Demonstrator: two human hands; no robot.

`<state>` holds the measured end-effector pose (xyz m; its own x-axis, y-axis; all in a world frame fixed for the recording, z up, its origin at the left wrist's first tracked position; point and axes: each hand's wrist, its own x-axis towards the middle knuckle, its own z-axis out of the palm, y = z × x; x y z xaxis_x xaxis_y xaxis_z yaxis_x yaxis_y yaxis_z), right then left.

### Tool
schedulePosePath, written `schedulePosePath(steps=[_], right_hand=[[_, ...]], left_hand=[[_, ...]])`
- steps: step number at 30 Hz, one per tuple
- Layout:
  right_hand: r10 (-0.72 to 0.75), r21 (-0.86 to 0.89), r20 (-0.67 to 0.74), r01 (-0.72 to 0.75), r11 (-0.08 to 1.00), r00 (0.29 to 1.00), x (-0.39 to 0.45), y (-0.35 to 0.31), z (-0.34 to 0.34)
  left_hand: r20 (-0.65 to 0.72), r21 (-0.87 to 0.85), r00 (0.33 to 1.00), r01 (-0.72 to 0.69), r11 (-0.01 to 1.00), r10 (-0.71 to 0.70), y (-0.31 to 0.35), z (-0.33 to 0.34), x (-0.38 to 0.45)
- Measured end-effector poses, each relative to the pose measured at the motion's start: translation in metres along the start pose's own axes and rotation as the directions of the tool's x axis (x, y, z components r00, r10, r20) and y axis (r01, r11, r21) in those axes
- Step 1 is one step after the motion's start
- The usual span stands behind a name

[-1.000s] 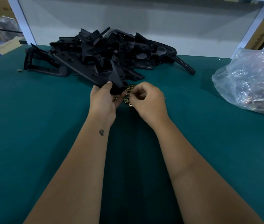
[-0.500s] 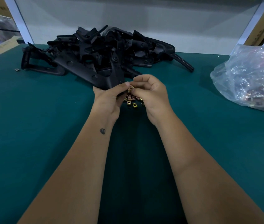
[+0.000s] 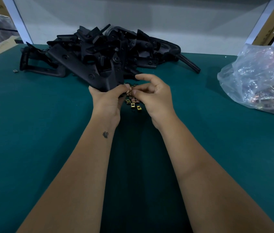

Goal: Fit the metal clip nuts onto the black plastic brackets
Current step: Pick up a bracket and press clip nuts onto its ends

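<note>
While both forearms reach mid-tabletop [image 3: 32,148], the left hand [image 3: 107,100] grips a black bracket [image 3: 89,71] and the right hand [image 3: 154,96] pinches a clip nut [image 3: 130,91] (index finger raised).

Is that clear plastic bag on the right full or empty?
Partly full: the plastic bag sags on the green table, with shiny metal pieces heaped inside its bottom.

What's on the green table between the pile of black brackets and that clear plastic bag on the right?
In the head view, only bare green table lies between the bracket pile and the plastic bag.
</note>
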<state>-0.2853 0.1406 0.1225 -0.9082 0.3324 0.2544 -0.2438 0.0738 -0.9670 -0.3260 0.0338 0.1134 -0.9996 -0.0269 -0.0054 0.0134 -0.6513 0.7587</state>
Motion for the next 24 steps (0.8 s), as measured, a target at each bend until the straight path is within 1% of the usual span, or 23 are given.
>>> schedulePosePath(steps=[5,7,9,11,14,18,24], right_hand=[[0.134,0.135,-0.076,-0.123,0.983,0.988,0.002,0.000,-0.002],[0.179,0.221,-0.095,-0.154,0.963,0.979,0.004,-0.002,-0.005],[0.181,0.306,-0.100,-0.143,0.941,0.978,0.006,-0.004,-0.008],[0.173,0.377,-0.105,-0.122,0.918,0.979,0.006,-0.006,-0.009],[0.186,0.463,-0.105,-0.118,0.879,0.977,0.007,-0.008,-0.009],[0.200,0.549,-0.098,-0.114,0.828,0.975,0.006,-0.009,-0.010],[0.216,0.575,-0.105,-0.118,0.810,0.971,0.006,-0.009,-0.010]], left_hand=[[-0.007,-0.123,0.999,0.050,0.991,-0.052,0.002,0.002,-0.002],[0.029,-0.125,0.996,0.087,0.988,-0.084,0.005,0.001,-0.001],[0.137,-0.052,0.981,0.148,0.988,-0.140,0.006,0.000,-0.003],[0.258,0.052,0.943,0.203,0.978,-0.209,0.006,0.001,-0.007],[0.357,0.140,0.895,0.232,0.962,-0.268,0.003,0.003,-0.011],[0.380,0.157,0.883,0.233,0.960,-0.276,0.002,0.003,-0.012],[0.360,0.155,0.895,0.221,0.963,-0.263,0.002,0.003,-0.011]])
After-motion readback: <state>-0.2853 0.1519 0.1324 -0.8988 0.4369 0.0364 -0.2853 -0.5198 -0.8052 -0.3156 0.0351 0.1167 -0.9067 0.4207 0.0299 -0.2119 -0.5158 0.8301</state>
